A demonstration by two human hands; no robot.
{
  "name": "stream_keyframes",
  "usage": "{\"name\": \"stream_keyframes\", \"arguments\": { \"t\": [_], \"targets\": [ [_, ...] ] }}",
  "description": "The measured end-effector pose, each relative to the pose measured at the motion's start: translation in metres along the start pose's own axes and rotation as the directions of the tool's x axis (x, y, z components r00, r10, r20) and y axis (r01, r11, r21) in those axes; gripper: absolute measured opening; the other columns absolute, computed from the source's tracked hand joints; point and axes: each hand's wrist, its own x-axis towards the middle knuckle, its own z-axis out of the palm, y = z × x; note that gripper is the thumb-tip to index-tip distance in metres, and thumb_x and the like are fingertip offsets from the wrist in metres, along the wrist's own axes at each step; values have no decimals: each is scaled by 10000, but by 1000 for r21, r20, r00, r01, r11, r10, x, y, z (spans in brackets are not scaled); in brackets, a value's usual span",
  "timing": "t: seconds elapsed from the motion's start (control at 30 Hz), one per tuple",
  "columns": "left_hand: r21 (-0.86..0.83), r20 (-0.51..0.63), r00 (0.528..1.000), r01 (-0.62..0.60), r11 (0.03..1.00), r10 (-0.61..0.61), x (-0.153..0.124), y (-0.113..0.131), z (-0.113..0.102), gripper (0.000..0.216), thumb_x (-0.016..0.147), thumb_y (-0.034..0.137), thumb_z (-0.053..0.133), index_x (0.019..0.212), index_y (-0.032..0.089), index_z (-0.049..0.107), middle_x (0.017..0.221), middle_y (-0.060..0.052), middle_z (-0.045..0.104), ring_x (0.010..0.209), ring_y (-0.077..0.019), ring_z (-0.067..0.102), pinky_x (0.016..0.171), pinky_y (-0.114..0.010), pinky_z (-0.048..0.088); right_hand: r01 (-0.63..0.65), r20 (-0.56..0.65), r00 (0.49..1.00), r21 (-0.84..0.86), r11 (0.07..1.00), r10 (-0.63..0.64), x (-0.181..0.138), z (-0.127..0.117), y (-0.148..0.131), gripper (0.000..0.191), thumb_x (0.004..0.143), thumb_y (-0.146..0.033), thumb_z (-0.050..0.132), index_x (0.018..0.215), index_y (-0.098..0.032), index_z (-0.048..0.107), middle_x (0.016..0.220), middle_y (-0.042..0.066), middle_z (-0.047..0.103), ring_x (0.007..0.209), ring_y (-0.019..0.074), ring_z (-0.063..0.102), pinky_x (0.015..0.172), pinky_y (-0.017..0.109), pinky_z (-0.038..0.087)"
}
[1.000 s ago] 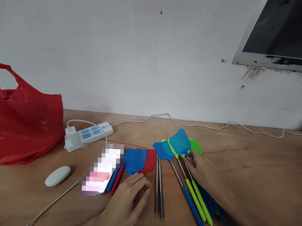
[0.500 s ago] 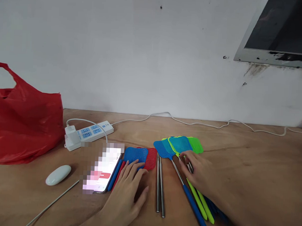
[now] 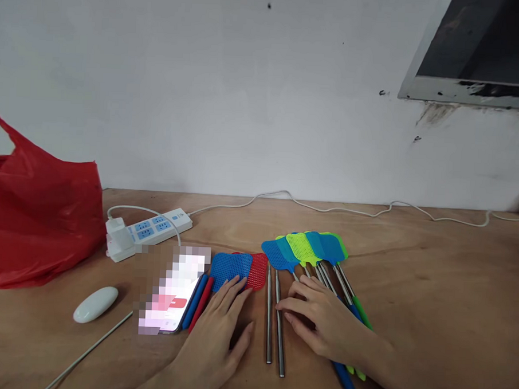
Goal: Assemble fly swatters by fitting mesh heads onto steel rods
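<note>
Red plastic formed the carrier bag, its contents hidden, at the left of the wooden table. Right of centre, blue, yellow-green and green mesh swatters overlapped in a fan, with metal shafts and coloured handles. The left hand lay unclenched on a blue mesh head overlapping a red head. Whether the right hand, curled over the shafts near two metal rods, gripped anything, I could not tell.
</note>
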Motion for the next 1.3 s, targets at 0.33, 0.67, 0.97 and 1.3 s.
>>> {"name": "stream_keyframes", "arguments": {
  "t": [0.33,0.67,0.97,1.3],
  "targets": [
    [104,-66,996,-48,993,55,1,0,0,461,934,253,526,1386,175,482,1463,-161,528,1379,-378,444,1065,-636,440,-121,9,993,-14,993,121,-1,9,-1,108,870,-186,590,772,-208,551,761,3,599,780,190,529,729,324,381],
    [-20,-48,998,-48,999,47,0,6,-11,350,942,187,491,1290,220,513,1422,-124,527,1353,-358,434,1029,-588,480,-178,9,984,-28,984,178,-3,9,-2,77,790,-143,556,796,-218,540,663,-30,560,655,159,507,606,285,289],
    [-79,-96,995,-14,997,6,6,-3,-14,443,872,32,417,1256,236,506,1366,-126,508,1224,-334,509,962,-549,514,-174,22,984,-33,984,175,-1,8,-2,84,797,-137,548,798,-219,533,657,-32,560,647,158,510,595,284,274],
    [-31,-113,994,-9,999,6,6,-6,-14,409,851,68,441,1205,231,564,1355,-131,542,1218,-369,522,920,-555,522,-161,21,987,-38,986,162,-2,9,0,93,820,-127,544,803,-217,532,677,-33,564,653,152,515,598,282,291]
  ]
}}
